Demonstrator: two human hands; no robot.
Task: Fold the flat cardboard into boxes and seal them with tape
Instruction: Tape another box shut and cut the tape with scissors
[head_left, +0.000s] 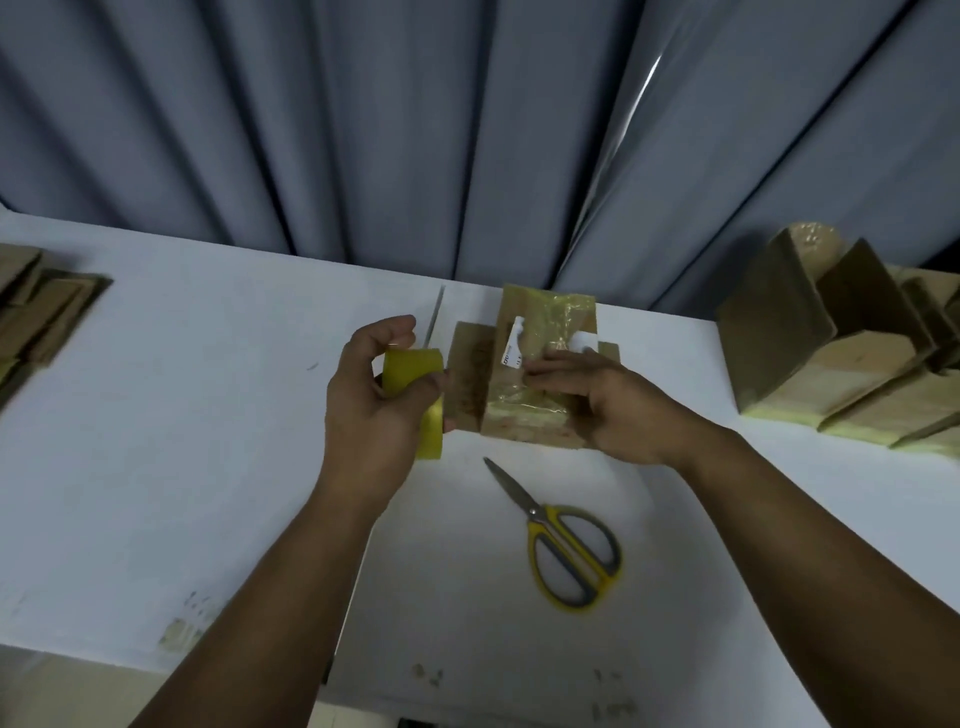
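Sealing box (519, 423) at mid worktop (208, 415).
Gripping tape roll (413, 370) in left hand (371, 405), just left of box; pressing taped top with right hand (615, 408), fingers straight. Noting scissors (563, 543) on near side, handles closer to right hand.

Bright yellow tape roll (413, 382). Brown cardboard box (470, 374) under glossy yellowish tape (563, 312), with white label (511, 349). Yellow-and-grey scissors (569, 553) on white table (208, 415). Pleated grey-blue curtain (467, 130). Brown folded boxes (779, 322) edged pale yellow; brown flat cardboard (47, 312).
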